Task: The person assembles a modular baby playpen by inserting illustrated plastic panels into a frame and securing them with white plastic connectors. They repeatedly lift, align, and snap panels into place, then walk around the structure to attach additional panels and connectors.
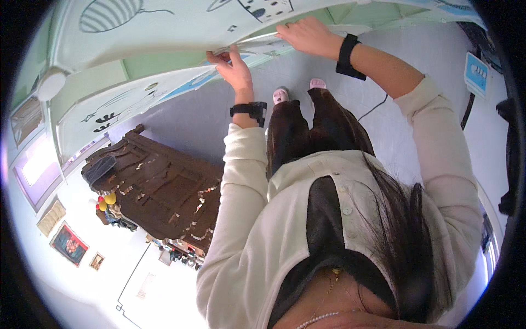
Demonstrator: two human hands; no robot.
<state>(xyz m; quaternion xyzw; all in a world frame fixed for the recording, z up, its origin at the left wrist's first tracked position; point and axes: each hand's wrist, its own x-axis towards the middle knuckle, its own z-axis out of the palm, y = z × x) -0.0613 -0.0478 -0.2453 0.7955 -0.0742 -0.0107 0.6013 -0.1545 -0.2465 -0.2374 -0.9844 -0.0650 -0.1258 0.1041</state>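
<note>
Hair (408,247), long and dark, lay over one side of the person's cream cardigan (285,236), which was open above a dark top (329,214). Both arms were stretched forward, and each wrist had a black band.

The left hand (236,71) was at the place where white panels came close together. Its fingers were bent and a little apart, but I could not tell whether their tips pinched anything. The right hand (309,37), more to the right, had its fingers folded at the edge of a narrow white piece (266,45). Its thumb was hidden, so about the pinch I could not tell either.

The upper panel (164,33), in front of the person, carried line drawings, among them a striped oval. The lower panel (126,98) slanted to the left under it, and a green panel (156,61) showed between these two. At their left side sat a round white knob (52,83).

Farther down, pink slippers (280,97) stood on the grey floor (186,123). To the left was a dark brown cabinet (164,183), and beyond it a framed picture (69,244) hung on the white wall (118,249).
</note>
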